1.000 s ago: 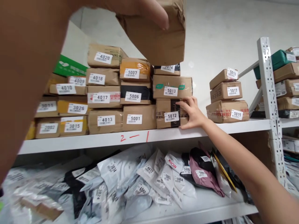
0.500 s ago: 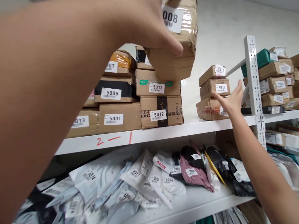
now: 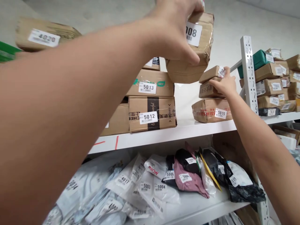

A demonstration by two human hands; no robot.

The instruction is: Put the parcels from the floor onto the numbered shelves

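Brown paper under clear tape covers the parcel [image 3: 187, 73] that your left hand [image 3: 173, 31] holds up at the top centre of the frame. Your fingers are clamped over its top and your thumb presses its front face just beside a white label ending in 008. The parcel hangs in the air, clear of the shelf [image 3: 187, 126], above the gap between two stacks. To its lower right, your right hand [image 3: 223, 86] lies against a stack of three boxes. Your fingertips touch the label end of the small top box [image 3: 209, 74] and your palm covers the front of the middle box [image 3: 205, 91]. You cannot tell whether those bent fingers grip or only press. The bottom box [image 3: 206, 109], marked 5015, rests on the shelf. Left of the gap, box 5013 [image 3: 150, 84] sits on box 5012 [image 3: 152, 114]. Grey, white and black mailing bags [image 3: 164, 184] crowd the lower shelf, and a white perforated post [image 3: 247, 72] stands just right of your hand.
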